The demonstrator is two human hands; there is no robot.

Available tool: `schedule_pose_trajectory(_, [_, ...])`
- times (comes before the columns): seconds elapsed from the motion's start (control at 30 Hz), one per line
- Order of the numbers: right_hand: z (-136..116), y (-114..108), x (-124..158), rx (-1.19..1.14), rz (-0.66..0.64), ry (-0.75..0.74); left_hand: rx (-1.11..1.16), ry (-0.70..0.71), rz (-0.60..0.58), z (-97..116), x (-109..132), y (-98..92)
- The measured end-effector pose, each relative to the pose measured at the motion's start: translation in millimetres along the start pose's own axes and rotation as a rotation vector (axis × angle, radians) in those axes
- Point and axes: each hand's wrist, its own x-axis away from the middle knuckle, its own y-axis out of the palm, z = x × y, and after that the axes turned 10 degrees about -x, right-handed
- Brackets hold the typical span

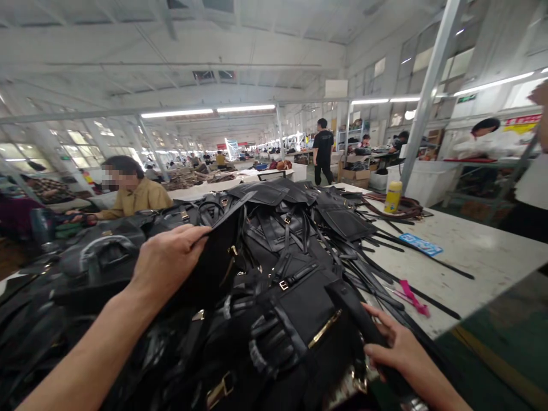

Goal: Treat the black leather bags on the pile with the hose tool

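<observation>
A heap of black leather bags with gold buckles and zips covers the table before me. My left hand (173, 254) is closed on the edge of a black leather flap (226, 228), which it holds raised above the pile. Lower right, my right hand (400, 348) has its thumb and fingers around a wide black strap (357, 311). Beside that strap lies a black bag (308, 297) with a gold buckle, a gold zip and a wrapped handle (274, 345). The strap partly hides my right fingertips.
On the white table (475, 240) to the right are long loose straps, a yellow bottle (393, 197), a blue-and-white card (420, 244) and a pink-handled tool (413, 298). A person in a tan jacket (143, 194) sits at the left; another in black (323, 151) stands farther back.
</observation>
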Motion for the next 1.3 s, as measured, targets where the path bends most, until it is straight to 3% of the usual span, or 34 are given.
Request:
schedule_pose_trajectory(0.1, [3,-13,10,0.000,0.066,0.002,-0.074,0.237,-0.155,36,12,-8.9])
schedule_pose_trajectory(0.17, [6,-20,19,-0.008,0.124,-0.022,-0.052,0.382,-0.277,70,43,11.5])
schedule_pose_trajectory(0.27, [11,-27,31,-0.001,0.217,-0.064,0.099,0.524,-0.448,116,106,59.5])
schedule_pose_trajectory(0.33, [12,-33,38,0.015,0.241,-0.059,0.159,0.449,-0.573,135,140,84.4])
schedule_pose_trajectory(0.4, [10,-38,41,0.027,0.237,-0.037,0.224,0.341,-0.599,146,157,95.2])
schedule_pose_trajectory(0.6, [-13,-31,39,0.098,0.035,0.101,0.490,0.265,-0.609,177,149,92.9])
schedule_pose_trajectory(0.73, [-24,-13,19,0.116,-0.134,0.162,0.436,0.242,-0.527,202,164,115.0])
schedule_pose_trajectory(0.87, [-20,-2,-17,0.141,-0.281,0.263,0.366,0.286,-0.419,206,178,129.5])
schedule_pose_trajectory(1.0, [-12,16,-59,0.169,-0.267,0.214,0.367,0.290,-0.392,203,177,128.7])
schedule_pose_trajectory(1.1, [-15,29,-76,0.177,-0.183,0.115,0.379,0.286,-0.376,202,176,128.5])
schedule_pose_trajectory(1.2, [-26,26,-68,0.180,-0.110,0.022,0.376,0.302,-0.374,201,178,130.7])
schedule_pose_trajectory(1.3, [-35,10,-48,0.173,-0.176,0.096,0.363,0.310,-0.378,201,181,134.9])
